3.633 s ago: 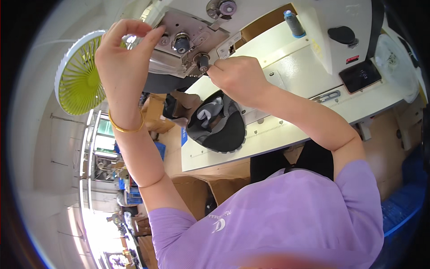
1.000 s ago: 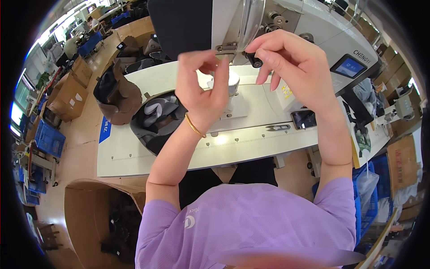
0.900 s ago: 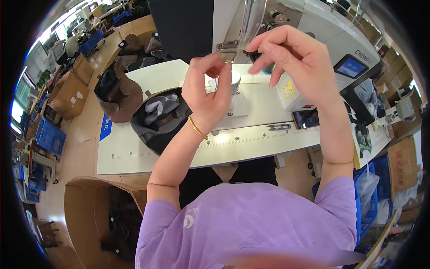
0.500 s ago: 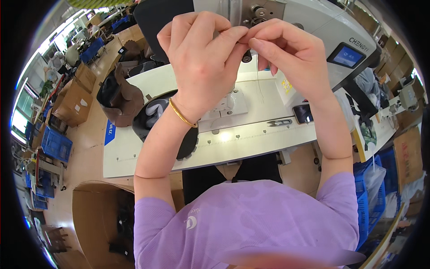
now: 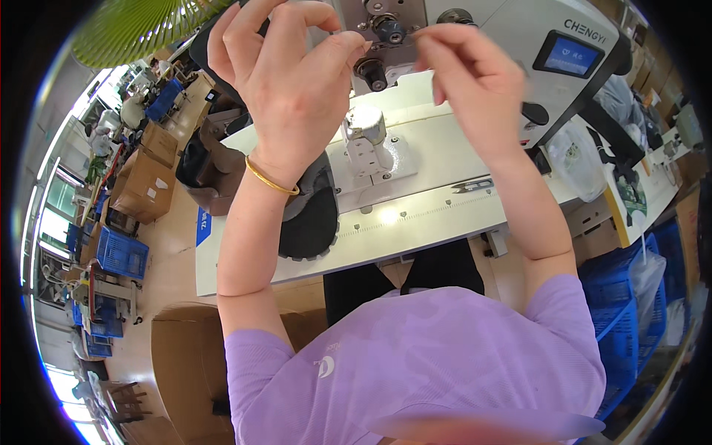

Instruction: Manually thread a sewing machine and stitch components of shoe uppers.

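A single head-worn fisheye view is looking steeply down from just above the person, facing forward over the purple shirt (image 5: 423, 363) at the near edge. It is sitting very close to the raised hands (image 5: 297, 81), taking in the white bench (image 5: 415, 222) beyond, with straight edges bending toward the dark rim.

Worktop (image 5: 415, 230): white, flat, with a ruler strip printed along its near edge
Sewing machine (image 5: 512, 44): white, standing at the far side of the worktop
Metal post (image 5: 365, 130): on a white plate, just in front of the sewing machine
Dark cap (image 5: 311, 215): left of the metal post, overhanging the near edge
Thread snips (image 5: 475, 185): right of the metal post, lying flat
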### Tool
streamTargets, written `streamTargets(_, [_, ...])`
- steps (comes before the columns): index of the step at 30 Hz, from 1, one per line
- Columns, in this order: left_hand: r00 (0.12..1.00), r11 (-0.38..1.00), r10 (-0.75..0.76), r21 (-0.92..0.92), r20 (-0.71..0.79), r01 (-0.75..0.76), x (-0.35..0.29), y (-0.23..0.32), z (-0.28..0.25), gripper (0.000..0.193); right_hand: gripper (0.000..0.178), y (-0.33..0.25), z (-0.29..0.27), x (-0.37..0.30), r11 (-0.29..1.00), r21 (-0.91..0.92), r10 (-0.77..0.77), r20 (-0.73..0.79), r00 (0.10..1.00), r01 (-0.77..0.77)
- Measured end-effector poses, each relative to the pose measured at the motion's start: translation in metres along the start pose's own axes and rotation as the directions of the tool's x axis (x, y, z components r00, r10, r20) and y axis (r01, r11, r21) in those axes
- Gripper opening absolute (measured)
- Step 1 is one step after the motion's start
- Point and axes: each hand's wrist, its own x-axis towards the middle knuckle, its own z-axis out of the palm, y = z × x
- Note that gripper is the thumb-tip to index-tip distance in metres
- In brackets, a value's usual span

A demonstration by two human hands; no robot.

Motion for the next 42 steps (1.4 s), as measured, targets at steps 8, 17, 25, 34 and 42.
streamTargets(8, [0.991,0.997,0.071,0.028,0.110,-0.075,0.019,-0.001,0.002,0.018,0.011,0.020,0.024,0.002,0.970,-0.240,0.023,-0.044,0.999,-0.033])
streamTargets(17, [0.994,0.992,0.113,-0.064,-0.004,-0.113,0.029,-0.002,0.015,0.020,0.015,0.031,0.027,0.001,0.964,-0.263,-0.063,-0.084,0.995,0.039])
streamTargets(25, [0.997,0.989,0.072,-0.126,-0.007,-0.073,0.025,-0.007,0.010,0.019,0.014,0.029,0.032,-0.002,0.932,-0.343,-0.173,-0.122,0.977,0.122])
streamTargets(34, [0.998,0.994,0.070,-0.083,0.007,-0.069,0.025,-0.009,0.000,0.007,0.012,0.026,0.034,-0.005,0.996,-0.092,0.004,-0.157,0.988,-0.018])
streamTargets(42, [0.661,0.419,-0.510,-0.512,0.550,0.750,0.042,0.032,-0.020,0.004,0.010,0.019,0.037,-0.012,0.961,0.203,0.214,-0.118,0.970,-0.187])
